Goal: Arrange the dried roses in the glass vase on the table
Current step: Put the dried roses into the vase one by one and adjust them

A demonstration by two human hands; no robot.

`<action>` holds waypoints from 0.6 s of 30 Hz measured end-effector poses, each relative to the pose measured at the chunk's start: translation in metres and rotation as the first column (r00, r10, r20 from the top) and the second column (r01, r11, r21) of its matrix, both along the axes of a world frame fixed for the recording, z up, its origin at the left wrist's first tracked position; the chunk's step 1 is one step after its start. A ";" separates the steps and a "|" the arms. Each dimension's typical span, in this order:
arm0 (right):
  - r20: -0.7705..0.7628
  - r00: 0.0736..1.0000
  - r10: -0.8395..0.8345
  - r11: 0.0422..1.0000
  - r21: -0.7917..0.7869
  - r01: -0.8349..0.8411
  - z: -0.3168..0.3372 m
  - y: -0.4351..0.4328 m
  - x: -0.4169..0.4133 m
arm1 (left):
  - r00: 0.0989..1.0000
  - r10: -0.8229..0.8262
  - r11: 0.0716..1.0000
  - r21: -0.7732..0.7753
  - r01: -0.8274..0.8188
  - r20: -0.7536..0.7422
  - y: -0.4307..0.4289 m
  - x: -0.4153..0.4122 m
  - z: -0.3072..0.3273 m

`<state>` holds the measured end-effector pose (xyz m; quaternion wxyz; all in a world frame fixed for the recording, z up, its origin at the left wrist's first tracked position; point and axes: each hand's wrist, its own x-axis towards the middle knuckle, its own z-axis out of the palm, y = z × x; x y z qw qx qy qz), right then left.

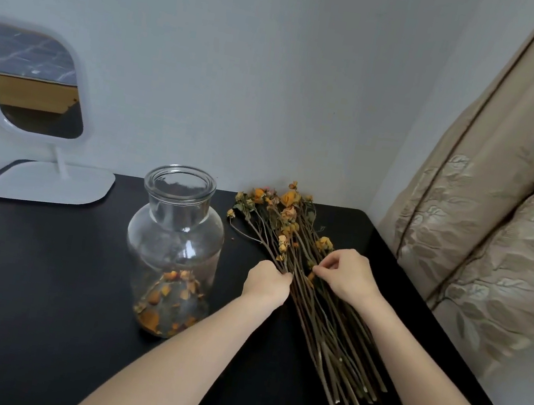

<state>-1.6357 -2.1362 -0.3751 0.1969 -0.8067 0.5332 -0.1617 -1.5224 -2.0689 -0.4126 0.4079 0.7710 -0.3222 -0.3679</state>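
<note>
A bundle of dried roses [317, 317] lies flat on the black table [37, 289], orange and yellow heads toward the wall, stem ends past the front edge. A wide-mouthed glass vase [173, 247] stands upright left of the bundle, with loose dried petals at its bottom and no stems in it. My left hand [266, 283] grips stems at the bundle's left side. My right hand [346, 275] pinches a stem or small bloom near the bundle's middle, just below the flower heads.
A white table mirror [33, 87] on a flat base stands at the back left. A beige embroidered curtain [501, 202] hangs close along the table's right edge. The wall is right behind the table.
</note>
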 end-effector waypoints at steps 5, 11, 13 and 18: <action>0.071 0.997 0.017 0.999 -0.053 -0.013 0.000 0.000 0.000 | 0.999 0.043 0.997 -0.069 -0.045 -0.029 0.003 -0.002 0.001; 0.167 0.986 0.016 0.992 -0.125 0.005 0.008 0.001 0.001 | 0.993 0.068 0.987 -0.153 -0.053 0.096 0.011 -0.002 0.010; 0.198 0.980 0.025 0.989 -0.150 0.005 0.013 0.001 0.001 | 0.990 0.075 0.980 -0.195 -0.051 0.119 0.014 -0.001 0.016; 0.307 0.950 0.047 0.980 -0.197 0.015 0.030 0.003 0.003 | 0.978 0.068 0.952 -0.308 -0.004 0.199 0.022 0.000 0.037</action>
